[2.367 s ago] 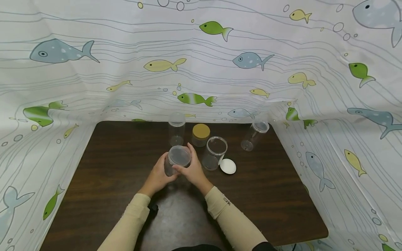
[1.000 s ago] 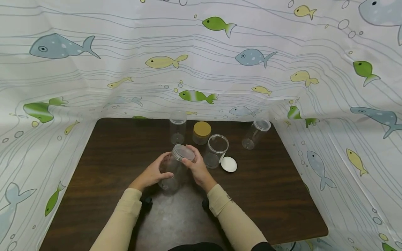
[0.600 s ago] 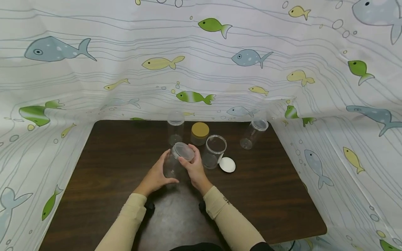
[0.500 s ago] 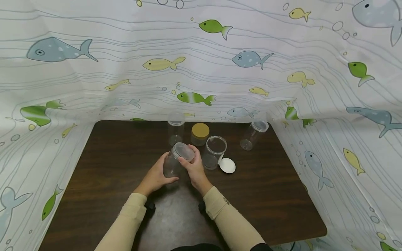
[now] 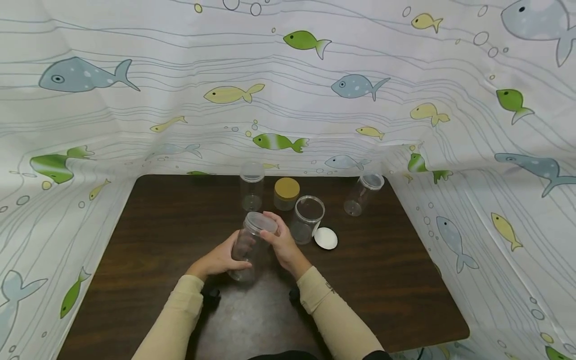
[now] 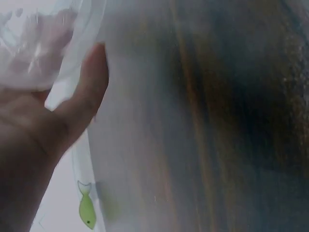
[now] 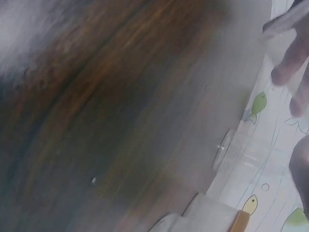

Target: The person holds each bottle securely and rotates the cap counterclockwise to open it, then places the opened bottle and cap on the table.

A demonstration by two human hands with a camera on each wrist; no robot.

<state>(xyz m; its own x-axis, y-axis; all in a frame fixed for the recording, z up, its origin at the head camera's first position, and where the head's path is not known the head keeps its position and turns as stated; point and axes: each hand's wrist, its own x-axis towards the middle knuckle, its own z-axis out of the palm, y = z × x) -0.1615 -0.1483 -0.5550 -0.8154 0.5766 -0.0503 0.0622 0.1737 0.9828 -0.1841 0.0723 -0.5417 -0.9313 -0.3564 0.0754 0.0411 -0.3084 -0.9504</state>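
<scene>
A clear plastic jar (image 5: 253,249) is held tilted over the middle of the table, its top leaning to the right. My left hand (image 5: 220,257) grips the jar's body, thumb across the near side. At the top, my right hand (image 5: 288,246) grips the frosted lid (image 5: 263,222) between thumb and fingers. The left wrist view shows the jar's base (image 6: 34,58) over the left thumb (image 6: 94,77). Only the right hand's fingers (image 7: 292,63) and thumb edge show in the right wrist view; the lid is mostly out of frame there.
An open jar (image 5: 303,225) stands right of the hands, with a white disc (image 5: 326,238) beside it. Behind are a short jar with a yellow lid (image 5: 286,189) and a tall lidded jar (image 5: 252,192). Another lidded jar (image 5: 360,197) stands back right. Fish-print sheeting (image 5: 288,110) surrounds the dark table (image 5: 387,280).
Over the last half second the held jar has come nearer the person and tilted more. The left hand has shifted down and left; the right hand has turned at the lid.
</scene>
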